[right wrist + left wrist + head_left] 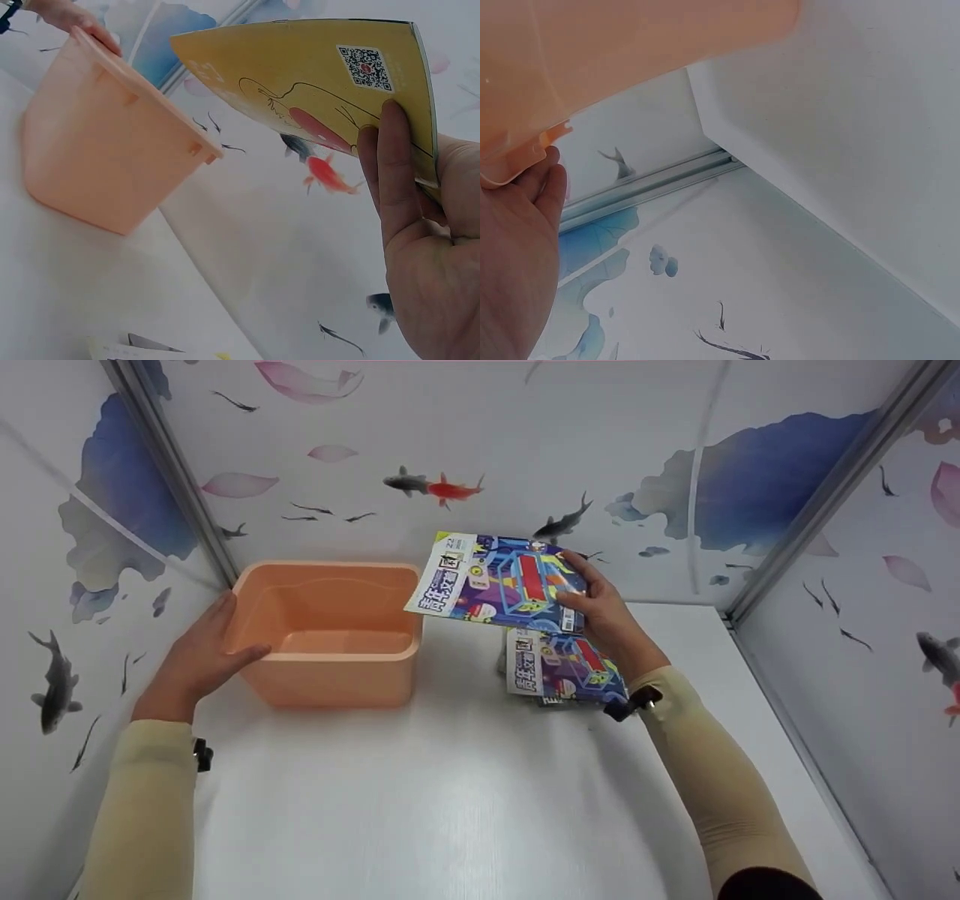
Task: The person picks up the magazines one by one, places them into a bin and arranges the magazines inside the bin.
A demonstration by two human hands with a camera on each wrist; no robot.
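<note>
An orange plastic bin stands on the white table at the left, its inside bare. My left hand grips its left rim, thumb along the front edge; in the left wrist view the fingers curl under the lip. Between thumb and fingers my right hand pinches the right edge of a colourful magazine. It is held up in the air, its left end beside the bin's right rim. The right wrist view shows its yellow back cover with a QR code. Below it lies a small stack of magazines, partly hidden.
A white table fills the foreground. White panels printed with fish and petals close it in at the back and both sides, joined by grey metal corner posts. The bin stands close to the left corner.
</note>
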